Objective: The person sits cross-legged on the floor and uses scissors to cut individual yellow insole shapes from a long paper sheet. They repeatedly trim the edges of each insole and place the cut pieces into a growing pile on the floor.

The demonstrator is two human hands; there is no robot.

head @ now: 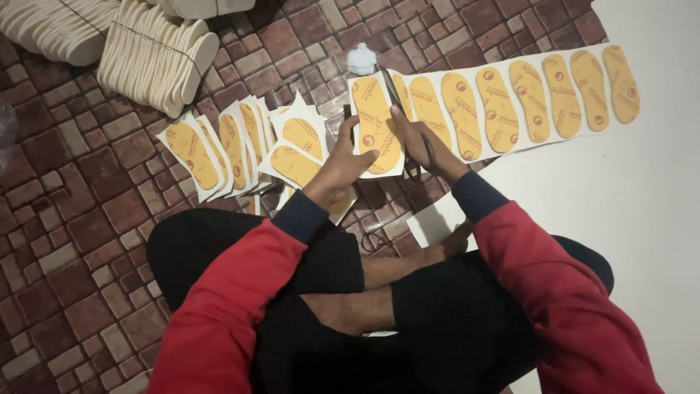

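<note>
A long white paper strip (510, 102) printed with several yellow insole shapes runs from the centre toward the upper right. My left hand (343, 157) grips the strip's left end, where one yellow insole shape (375, 124) is being separated. My right hand (415, 138) is shut on dark scissors (397, 95), whose blades point up along the cut between the first two shapes. Both sleeves are red with dark cuffs.
A fanned pile of cut insole pieces (233, 146) lies on the brick-patterned floor to the left. Bundles of cream foam insoles (157, 55) sit at the upper left. A crumpled white scrap (361, 58) lies above the strip. My crossed legs (350, 292) fill the bottom.
</note>
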